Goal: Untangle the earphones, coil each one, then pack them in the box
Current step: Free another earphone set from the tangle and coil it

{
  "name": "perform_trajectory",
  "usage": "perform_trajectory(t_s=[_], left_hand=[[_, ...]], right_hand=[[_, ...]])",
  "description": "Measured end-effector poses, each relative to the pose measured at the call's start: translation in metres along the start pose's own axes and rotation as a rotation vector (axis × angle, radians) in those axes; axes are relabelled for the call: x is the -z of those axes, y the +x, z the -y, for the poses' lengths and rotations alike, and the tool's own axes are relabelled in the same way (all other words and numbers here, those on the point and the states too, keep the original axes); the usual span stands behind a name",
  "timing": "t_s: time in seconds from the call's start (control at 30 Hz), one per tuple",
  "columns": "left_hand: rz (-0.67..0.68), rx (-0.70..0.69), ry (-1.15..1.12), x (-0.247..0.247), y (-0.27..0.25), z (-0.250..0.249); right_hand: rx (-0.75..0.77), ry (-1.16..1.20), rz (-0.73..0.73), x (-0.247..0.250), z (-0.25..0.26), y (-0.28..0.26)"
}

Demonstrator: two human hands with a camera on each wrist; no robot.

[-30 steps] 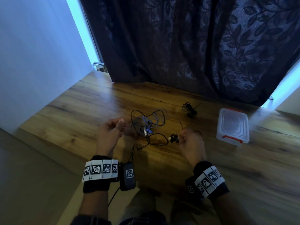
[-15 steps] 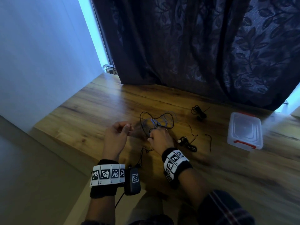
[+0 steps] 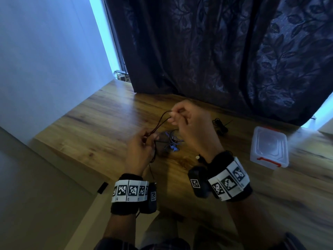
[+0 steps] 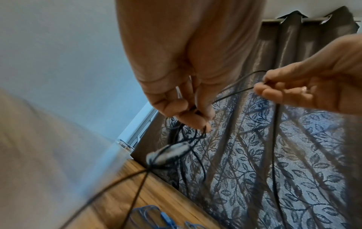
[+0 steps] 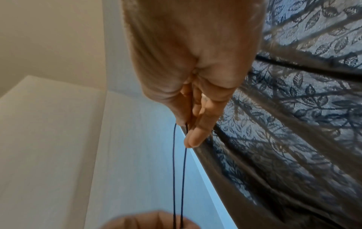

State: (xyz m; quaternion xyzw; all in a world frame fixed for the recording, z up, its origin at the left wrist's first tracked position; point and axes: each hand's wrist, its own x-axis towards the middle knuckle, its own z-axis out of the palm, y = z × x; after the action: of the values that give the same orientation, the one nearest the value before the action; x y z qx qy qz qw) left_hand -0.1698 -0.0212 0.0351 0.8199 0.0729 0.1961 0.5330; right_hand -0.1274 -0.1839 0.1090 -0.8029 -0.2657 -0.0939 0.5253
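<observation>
Black cord pinched taut between raised right hand, left hand.

Blue earphones: partly hidden behind right hand, at 12 o'clock from left hand.
Inline remote: blurred.
Black coil: too small to resolve.

On the tabletop we list: a loose earphone tangle near the middle, between and below our raised left hand and right hand; a small earphone bundle behind and to the right of it; the box further right, well apart. A curtain hangs behind the tabletop, a wall to its left.
</observation>
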Motion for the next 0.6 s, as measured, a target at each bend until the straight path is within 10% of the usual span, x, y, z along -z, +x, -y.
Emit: perform_trajectory(t_s=[0.37, 0.6], left_hand=[[-0.109, 0.04, -0.326, 0.013, 0.001, -0.002], [-0.235, 0.005, -0.228, 0.031, 0.003, 0.0]], right_hand=[[0.134, 0.049, -0.278, 0.013, -0.001, 0.012], [-0.047, 0.007, -0.308, 0.006, -0.046, 0.016]])
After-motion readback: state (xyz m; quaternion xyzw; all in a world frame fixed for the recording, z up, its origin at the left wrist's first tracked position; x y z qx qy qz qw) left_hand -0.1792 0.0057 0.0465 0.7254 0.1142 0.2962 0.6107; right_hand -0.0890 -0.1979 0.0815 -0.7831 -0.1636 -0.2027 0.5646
